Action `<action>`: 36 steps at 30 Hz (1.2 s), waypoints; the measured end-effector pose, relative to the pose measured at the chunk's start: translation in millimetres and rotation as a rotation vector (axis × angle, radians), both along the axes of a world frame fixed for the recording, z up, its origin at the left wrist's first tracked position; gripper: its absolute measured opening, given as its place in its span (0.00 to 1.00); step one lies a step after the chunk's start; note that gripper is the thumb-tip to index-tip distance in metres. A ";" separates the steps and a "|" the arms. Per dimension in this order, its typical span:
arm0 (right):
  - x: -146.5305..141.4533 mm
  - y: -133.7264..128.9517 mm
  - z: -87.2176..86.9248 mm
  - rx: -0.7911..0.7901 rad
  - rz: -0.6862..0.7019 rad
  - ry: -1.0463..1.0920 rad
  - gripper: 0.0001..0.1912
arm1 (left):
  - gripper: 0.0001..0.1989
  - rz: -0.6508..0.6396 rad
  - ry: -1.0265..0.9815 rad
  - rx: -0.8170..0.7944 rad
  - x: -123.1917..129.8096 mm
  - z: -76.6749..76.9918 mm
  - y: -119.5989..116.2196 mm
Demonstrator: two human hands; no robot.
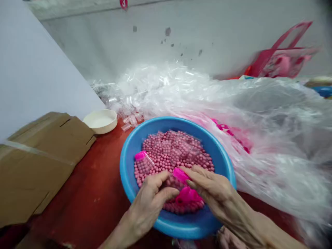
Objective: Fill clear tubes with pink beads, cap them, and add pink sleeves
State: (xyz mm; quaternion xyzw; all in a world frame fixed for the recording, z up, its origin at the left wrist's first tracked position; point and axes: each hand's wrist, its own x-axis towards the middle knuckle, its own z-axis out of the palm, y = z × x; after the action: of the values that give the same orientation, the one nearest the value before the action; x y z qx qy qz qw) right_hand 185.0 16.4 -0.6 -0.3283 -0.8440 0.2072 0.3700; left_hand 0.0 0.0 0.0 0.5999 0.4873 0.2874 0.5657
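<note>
A blue basin (126, 155) holds a heap of small pink beads (166, 141). Over the front of the heap, my left hand (150, 202) grips a small clear container (168, 183) with pink beads inside, thumb and fingers around its body. My right hand (215, 188) has its fingers closed on the container's bright pink cap (181, 175). Just below, a second bright pink piece (188, 196) lies by my right thumb; its shape is partly hidden. At the basin's left side a capped clear container (145, 164) leans on the beads. More clear containers seem to lie across the heap.
A round white dish (101, 121) stands behind a cardboard box (38, 162) on the red table (103, 186). Many empty clear containers (155, 83) are piled along the wall. Clear plastic sheeting (272, 138) covers the right side, and a pink bag (280, 60) stands behind it.
</note>
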 end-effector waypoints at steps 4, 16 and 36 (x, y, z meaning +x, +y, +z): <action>5.4 -2.1 -7.3 0.009 -0.025 0.003 0.23 | 0.04 0.011 0.005 -0.010 1.7 -1.5 2.9; 3.7 -7.5 -8.5 0.073 -0.026 -0.186 0.24 | 0.03 -0.022 -0.032 -0.049 0.0 -0.2 1.4; -1.8 -7.1 2.8 0.368 -0.051 -0.454 0.23 | 0.10 -0.010 -0.235 -0.163 -2.5 -1.6 3.0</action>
State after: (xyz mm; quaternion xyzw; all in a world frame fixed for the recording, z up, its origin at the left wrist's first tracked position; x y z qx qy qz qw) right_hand 183.2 9.4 2.2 -0.3146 -0.9201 -0.0376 0.2303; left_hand -2.5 3.0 -1.6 0.5167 0.4362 0.3123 0.6672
